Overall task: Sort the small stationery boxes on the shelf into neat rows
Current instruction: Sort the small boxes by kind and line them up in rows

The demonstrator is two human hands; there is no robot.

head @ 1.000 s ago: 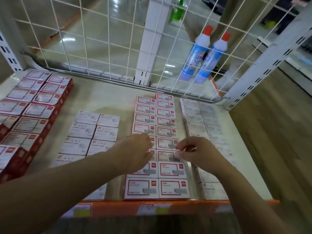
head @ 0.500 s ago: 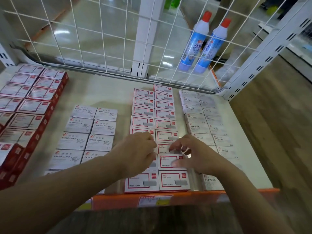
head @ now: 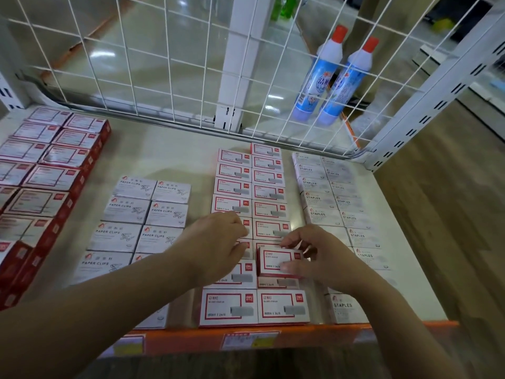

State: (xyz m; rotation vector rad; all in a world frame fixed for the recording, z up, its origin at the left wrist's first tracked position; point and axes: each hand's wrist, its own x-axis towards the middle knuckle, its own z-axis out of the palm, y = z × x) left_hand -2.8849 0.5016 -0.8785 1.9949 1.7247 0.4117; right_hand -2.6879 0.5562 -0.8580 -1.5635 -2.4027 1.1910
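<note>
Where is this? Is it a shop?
Probably a shop. Many identical stationery boxes lie in rows on a shelf with price labels along its orange front edge, and cleaning bottles stand behind the wire grid.

head view, downward over shelf (head: 175,160)

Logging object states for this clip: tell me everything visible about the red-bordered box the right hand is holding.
The lifted box is small, white, cardboard-looking, with a red frame on its top face and small print. It is closed, tilted slightly, and sits raised above the right column of the red-framed boxes, partly covering the one beneath. The right hand pinches it, fingers along its far edge, thumb at its near edge. The left hand rests on the neighbouring column, apart from it.
</note>
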